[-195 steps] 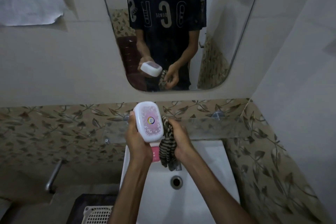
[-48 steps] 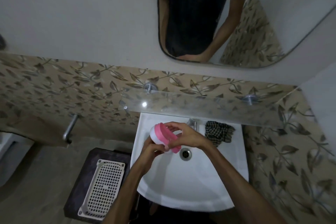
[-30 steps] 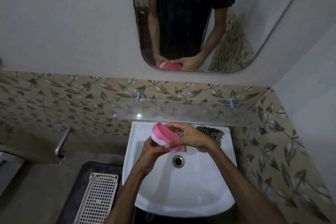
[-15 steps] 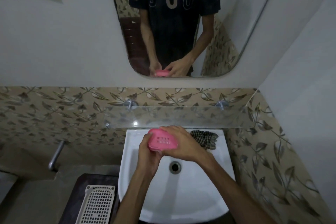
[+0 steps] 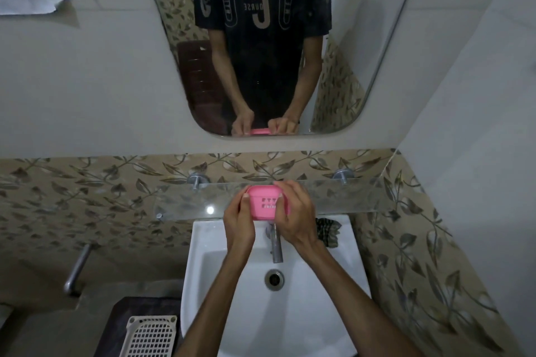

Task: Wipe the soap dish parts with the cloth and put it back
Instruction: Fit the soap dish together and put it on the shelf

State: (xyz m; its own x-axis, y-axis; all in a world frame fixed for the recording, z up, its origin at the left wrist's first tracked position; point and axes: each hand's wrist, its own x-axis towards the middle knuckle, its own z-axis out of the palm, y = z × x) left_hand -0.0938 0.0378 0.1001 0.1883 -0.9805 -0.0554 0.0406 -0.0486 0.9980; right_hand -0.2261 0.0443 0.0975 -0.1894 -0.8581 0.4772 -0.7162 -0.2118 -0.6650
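The pink soap dish (image 5: pixel 262 202), its slotted face towards me, is held between both hands at the level of the glass shelf (image 5: pixel 348 197). My left hand (image 5: pixel 238 219) grips its left end with fingers curled round the edge. My right hand (image 5: pixel 295 217) grips its right side, thumb across the pink face. Whether the dish touches the shelf I cannot tell. The dark checked cloth (image 5: pixel 327 230) lies on the back right rim of the white sink (image 5: pixel 333 298), partly hidden behind my right wrist.
A chrome tap (image 5: pixel 277 246) stands under my hands, above the drain (image 5: pixel 274 279). A mirror (image 5: pixel 362 52) hangs on the wall above. Below left, a white perforated basket (image 5: pixel 149 338) sits on a dark stand, near a metal pipe (image 5: pixel 76 269).
Both hands have lifted the pink dish up and away from over the basin to the height of the glass shelf. The cloth stays on the sink rim.
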